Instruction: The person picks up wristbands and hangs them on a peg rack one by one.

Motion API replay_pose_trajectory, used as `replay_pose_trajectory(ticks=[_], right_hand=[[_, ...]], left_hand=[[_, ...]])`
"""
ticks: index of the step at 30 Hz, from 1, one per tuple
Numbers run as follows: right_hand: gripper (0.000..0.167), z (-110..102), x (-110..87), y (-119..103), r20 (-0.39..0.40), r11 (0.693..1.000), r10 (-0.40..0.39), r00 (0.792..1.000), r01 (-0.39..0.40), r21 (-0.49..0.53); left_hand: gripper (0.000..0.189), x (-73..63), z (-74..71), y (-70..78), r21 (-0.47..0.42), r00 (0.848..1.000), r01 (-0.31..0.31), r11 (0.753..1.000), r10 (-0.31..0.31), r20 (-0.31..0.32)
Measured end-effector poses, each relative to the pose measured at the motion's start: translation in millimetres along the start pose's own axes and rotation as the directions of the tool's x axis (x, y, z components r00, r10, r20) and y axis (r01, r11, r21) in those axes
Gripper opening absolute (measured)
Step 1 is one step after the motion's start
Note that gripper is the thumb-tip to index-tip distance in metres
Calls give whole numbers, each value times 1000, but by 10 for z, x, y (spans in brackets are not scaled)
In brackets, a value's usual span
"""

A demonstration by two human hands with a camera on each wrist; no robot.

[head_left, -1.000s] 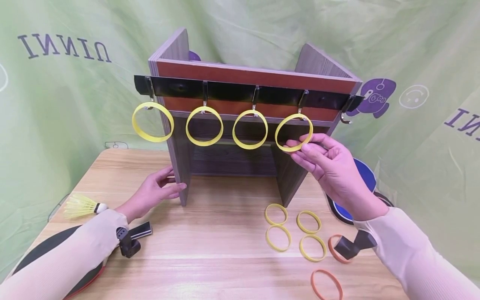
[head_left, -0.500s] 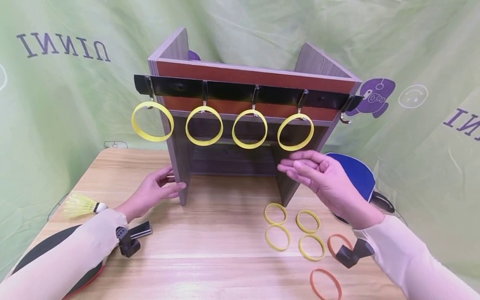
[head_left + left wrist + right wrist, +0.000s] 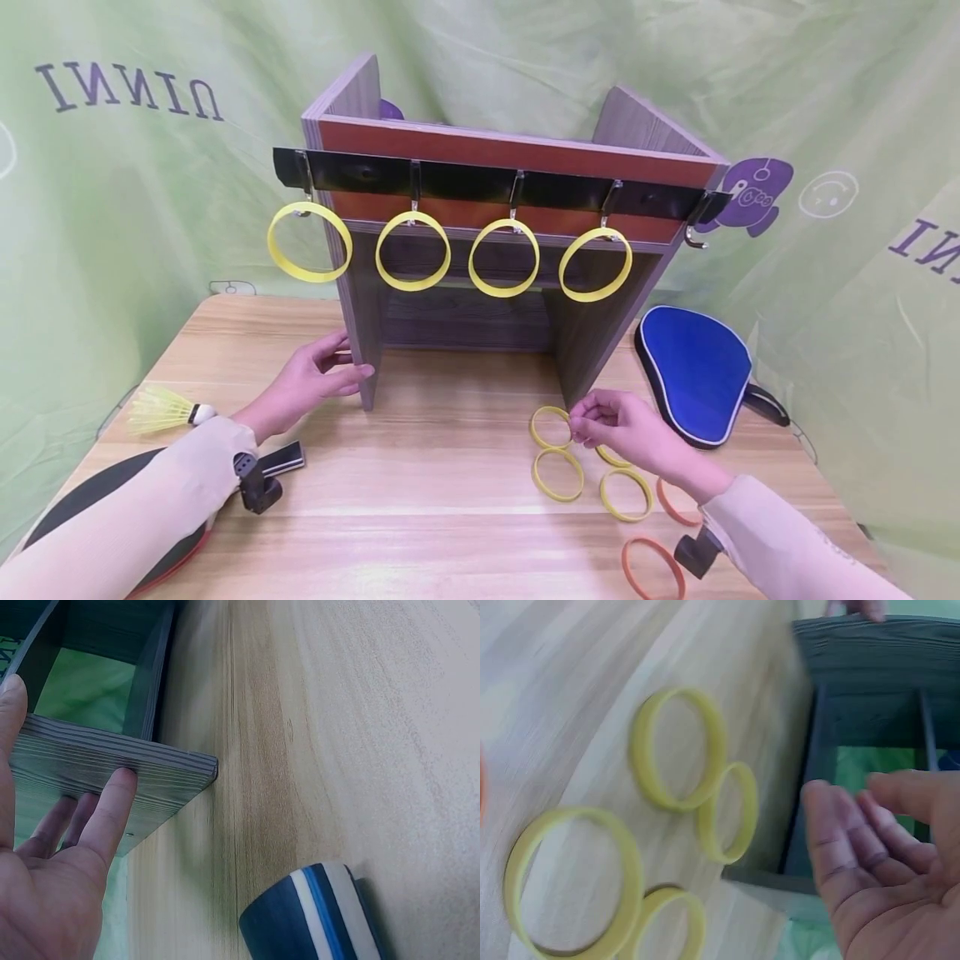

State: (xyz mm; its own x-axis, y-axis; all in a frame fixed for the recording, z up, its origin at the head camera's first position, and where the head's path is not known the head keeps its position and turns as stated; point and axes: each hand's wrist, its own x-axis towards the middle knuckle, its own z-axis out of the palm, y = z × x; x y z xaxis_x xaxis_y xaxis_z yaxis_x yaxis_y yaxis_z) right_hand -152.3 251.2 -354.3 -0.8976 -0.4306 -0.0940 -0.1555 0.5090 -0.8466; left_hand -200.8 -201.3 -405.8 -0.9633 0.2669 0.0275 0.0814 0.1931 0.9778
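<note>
Here, round rings (image 3: 640,750), wood-grained panel (image 3: 166,784).

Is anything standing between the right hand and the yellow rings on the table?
Nothing visible: only open space separates the right hand from the yellow rings. The shelf stands close by, but not between them.

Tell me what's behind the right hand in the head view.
The table and a yellow ring, whose near arc shows; the right hand covers the rest of it.

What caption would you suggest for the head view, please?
Left hand on the shelf, right hand by loose rings, four yellow rings hanging.
</note>
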Motion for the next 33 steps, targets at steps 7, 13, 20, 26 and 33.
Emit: replay_pose_trajectory(ticks=[7,13,20,26,33], right_hand=[[3,117,-5,201,-41,962,-34,999,21,-274],[8,198,-25,306,-15,917,-72,997,60,-394],[10,276,-40,411,3,921,-64,998,61,-386],[13,316,-24,433,-11,895,-109,994,93,-436],[15,284,-13,396,16,893,-135,991,129,-431]], left_hand=[[77,19,23,-16,-5,1000,-2,1000,2,4],[79,19,17,-15,1,1000,6,1000,-6,1],[78,11,0,-19,5,1000,8,1000,-8,-6],[79,8,9,-13,-3,1000,18,1000,-18,-11],[78,18,18,-12,-7,1000,18,1000,-18,-11]])
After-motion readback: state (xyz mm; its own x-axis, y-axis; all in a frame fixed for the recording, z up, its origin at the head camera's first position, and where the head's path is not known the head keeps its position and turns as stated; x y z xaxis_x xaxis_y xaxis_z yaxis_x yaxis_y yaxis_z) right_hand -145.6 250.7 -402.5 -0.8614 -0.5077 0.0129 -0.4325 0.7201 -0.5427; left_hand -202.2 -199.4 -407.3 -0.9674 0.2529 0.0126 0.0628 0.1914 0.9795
